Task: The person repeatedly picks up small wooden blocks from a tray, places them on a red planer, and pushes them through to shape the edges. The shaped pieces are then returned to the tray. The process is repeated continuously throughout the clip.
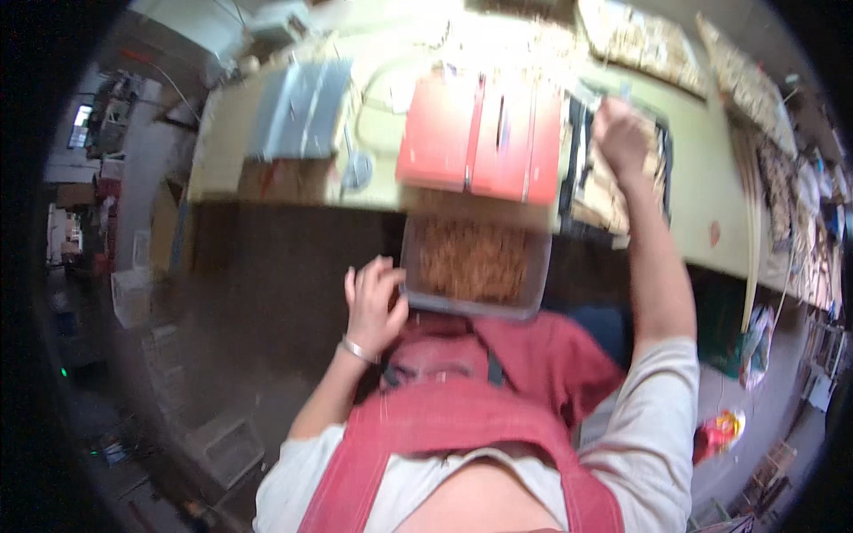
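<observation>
My left hand [378,302] has its fingers apart at the left side of a clear plastic bin [471,262] of brown shavings or small bits, resting at my lap against the bench's front. My right hand [620,133] is raised over a black tray [659,178] of pale wooden pieces [595,209], its fingers closed around something small and blurred that I cannot make out. Left of that tray lies a red board [440,133] with metal strips and a slot.
The pale green bench [711,195] carries a blue-grey board [298,111], a round grey metal piece [357,169] and boards of wooden bits [640,40]. Long pale strips [746,231] stand at the right. Crates [222,444] sit on the floor left, and a red-yellow bag [718,433] lies right.
</observation>
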Demonstrator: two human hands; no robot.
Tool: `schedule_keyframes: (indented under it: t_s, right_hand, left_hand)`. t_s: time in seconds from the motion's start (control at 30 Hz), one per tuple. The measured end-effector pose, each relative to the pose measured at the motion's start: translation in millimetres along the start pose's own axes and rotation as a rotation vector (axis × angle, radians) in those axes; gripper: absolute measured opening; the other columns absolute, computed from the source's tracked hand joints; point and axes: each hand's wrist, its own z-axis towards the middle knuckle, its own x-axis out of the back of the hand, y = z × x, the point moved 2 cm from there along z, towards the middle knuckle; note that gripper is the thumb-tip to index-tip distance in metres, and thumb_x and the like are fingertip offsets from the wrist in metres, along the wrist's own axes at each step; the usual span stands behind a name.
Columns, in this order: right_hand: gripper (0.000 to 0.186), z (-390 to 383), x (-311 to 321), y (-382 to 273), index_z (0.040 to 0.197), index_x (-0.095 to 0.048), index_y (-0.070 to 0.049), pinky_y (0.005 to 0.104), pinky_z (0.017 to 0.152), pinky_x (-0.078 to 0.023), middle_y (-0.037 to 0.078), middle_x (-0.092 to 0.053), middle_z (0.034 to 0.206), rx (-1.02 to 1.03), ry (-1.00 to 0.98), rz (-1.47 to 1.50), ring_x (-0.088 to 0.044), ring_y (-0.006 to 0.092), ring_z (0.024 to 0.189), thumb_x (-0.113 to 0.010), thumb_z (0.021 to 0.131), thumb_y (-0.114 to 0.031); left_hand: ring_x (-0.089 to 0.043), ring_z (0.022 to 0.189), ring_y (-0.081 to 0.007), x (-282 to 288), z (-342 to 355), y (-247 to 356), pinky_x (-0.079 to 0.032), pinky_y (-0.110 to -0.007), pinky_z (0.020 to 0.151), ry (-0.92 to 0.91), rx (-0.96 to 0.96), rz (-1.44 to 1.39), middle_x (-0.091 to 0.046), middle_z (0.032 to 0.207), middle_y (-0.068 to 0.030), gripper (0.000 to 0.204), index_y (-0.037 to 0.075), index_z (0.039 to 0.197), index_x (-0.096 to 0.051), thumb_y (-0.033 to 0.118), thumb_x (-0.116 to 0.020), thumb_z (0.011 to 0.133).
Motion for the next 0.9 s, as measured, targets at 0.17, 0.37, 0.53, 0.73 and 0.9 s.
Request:
schedule_keyframes:
  t_s: [0.17, 0.37, 0.53, 0.73, 0.9]
  right_hand:
    - [0.02, -32, 25, 82, 0.1, -0.074, -0.002, 0.0457, 0.078, -0.058, 0.018, -0.075, 0.091, -0.176, 0.298, 0.062, -0.075, 0.0306, 0.085, -0.064, 0.098, -0.019]
    - [0.024, -131, 11, 252, 0.093, -0.076, 0.007, 0.0393, 0.088, -0.057, 0.022, -0.076, 0.088, -0.745, 0.323, 0.194, -0.076, 0.0302, 0.092, -0.065, 0.091, -0.014]
    - [0.022, -165, -20, 295, 0.092, -0.08, 0.001, 0.0453, 0.093, -0.06, 0.022, -0.079, 0.095, -0.842, 0.475, 0.043, -0.078, 0.0359, 0.096, -0.064, 0.089, -0.014]
    - [0.025, -181, -44, 303, 0.105, -0.078, 0.0, 0.0432, 0.093, -0.059, 0.018, -0.078, 0.106, -1.017, 0.351, 0.268, -0.075, 0.0305, 0.1, -0.073, 0.088, -0.018]
    - [0.029, -138, 13, 191, 0.121, -0.073, -0.005, 0.0431, 0.101, -0.056, 0.016, -0.069, 0.127, -0.691, 0.126, -0.029, -0.068, 0.0275, 0.117, -0.069, 0.097, -0.018]
  left_hand:
    - [-0.059, 0.129, -0.0325, -17, -2, 13, -0.033, -0.058, 0.119, -0.099, -0.055, -0.098, -0.064, 0.13, -0.0133, 0.041, 0.007, 0.126, -0.066, 0.013, -0.073, 0.086]
    - [-0.061, 0.123, -0.0358, -66, 7, 42, -0.045, -0.051, 0.107, -0.289, -0.175, -0.237, -0.063, 0.133, -0.0162, 0.039, 0.009, 0.128, -0.065, 0.022, -0.074, 0.092]
    - [-0.05, 0.14, -0.0487, -124, 57, 43, -0.045, -0.058, 0.115, -0.659, 0.253, -0.298, -0.04, 0.164, -0.0259, 0.067, 0.024, 0.154, -0.055, 0.033, -0.076, 0.092]
    - [-0.046, 0.147, -0.0453, -176, 76, 63, -0.027, -0.055, 0.128, -0.621, -0.24, -0.087, -0.036, 0.167, -0.0277, 0.046, 0.019, 0.14, -0.07, 0.022, -0.073, 0.094]
    - [-0.059, 0.129, -0.0469, -155, 64, 23, -0.054, -0.052, 0.104, -0.508, -0.069, -0.113, -0.043, 0.162, -0.0255, 0.028, 0.014, 0.118, -0.077, 0.021, -0.072, 0.092]
